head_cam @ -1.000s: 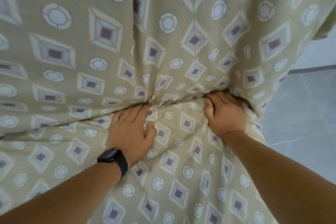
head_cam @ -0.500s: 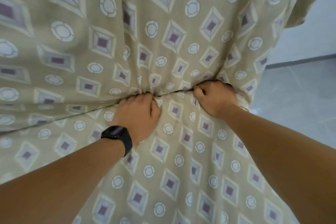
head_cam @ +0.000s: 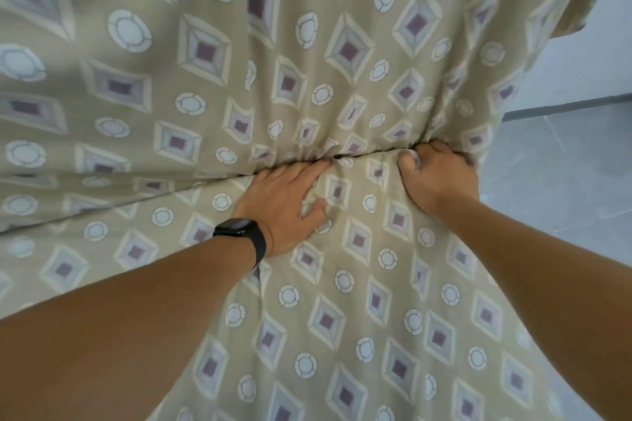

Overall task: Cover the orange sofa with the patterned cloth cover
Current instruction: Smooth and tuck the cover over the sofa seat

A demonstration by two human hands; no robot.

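Observation:
The beige patterned cloth cover (head_cam: 342,55), printed with diamonds and circles, fills nearly the whole view and hides the sofa completely; no orange shows. A crease runs across the middle where seat meets backrest. My left hand (head_cam: 284,205), with a black watch on the wrist, lies flat on the cloth with straight fingers pushing it into that crease. My right hand (head_cam: 434,178) is at the right end of the crease; its fingers are curled and bunch a bit of cloth, fingertips buried in the gap.
Grey tiled floor (head_cam: 561,181) and a pale wall with a dark skirting strip (head_cam: 567,108) show to the right of the covered sofa. The cover's corner hangs over the sofa's right end at the upper right.
My left hand has flattened out, its fingers now straight and reaching further right along the crease. My right hand stays at the right end of the crease. The camera has come closer.

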